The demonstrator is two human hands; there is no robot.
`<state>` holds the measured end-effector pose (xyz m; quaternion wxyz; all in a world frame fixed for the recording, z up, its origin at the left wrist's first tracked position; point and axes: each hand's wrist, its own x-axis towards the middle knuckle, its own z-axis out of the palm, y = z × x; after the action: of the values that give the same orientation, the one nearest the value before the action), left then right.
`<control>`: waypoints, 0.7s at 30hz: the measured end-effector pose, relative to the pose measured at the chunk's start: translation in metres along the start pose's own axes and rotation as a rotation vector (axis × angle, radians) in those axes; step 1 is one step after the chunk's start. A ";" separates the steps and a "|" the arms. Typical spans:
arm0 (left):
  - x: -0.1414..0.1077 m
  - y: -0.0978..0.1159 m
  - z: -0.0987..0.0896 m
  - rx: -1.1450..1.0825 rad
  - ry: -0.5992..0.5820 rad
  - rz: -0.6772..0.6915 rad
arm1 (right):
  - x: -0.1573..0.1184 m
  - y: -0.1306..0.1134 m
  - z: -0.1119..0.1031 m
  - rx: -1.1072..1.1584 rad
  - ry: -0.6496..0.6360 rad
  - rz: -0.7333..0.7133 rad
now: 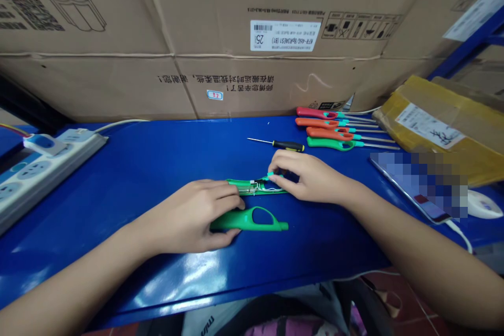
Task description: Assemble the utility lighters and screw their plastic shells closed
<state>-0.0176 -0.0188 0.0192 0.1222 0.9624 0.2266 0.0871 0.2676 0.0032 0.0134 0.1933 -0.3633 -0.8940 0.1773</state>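
My left hand rests on the blue table, its fingers pressing the left end of an open green handle shell with white wires inside. My right hand pinches a small teal part at the shell's right end. A second green handle half, with an oval hole, lies just in front, partly under my left hand's fingers. A small black-handled screwdriver lies beyond my right hand.
Several assembled red, orange and green tools lie in a row at the back right. A white power strip sits far left. Large cardboard boxes wall off the back. A yellow package, a phone and a white object are at right.
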 end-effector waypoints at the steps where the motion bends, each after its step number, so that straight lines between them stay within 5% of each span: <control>1: 0.000 -0.001 0.000 0.005 0.004 0.001 | 0.000 0.000 0.000 -0.016 0.028 0.017; 8: 0.001 -0.008 -0.004 0.050 0.128 -0.054 | 0.000 0.007 -0.006 -0.213 0.111 0.032; 16: 0.006 -0.022 0.006 -0.080 0.185 -0.163 | -0.006 0.000 -0.012 -0.103 -0.210 0.001; 21: 0.005 -0.031 0.012 -0.194 0.260 -0.259 | -0.005 0.003 -0.011 -0.034 -0.196 0.022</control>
<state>-0.0231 0.0080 -0.0004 0.1944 0.8895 0.3530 0.2154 0.2777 0.0039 0.0201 0.0968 -0.3572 -0.9075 0.1987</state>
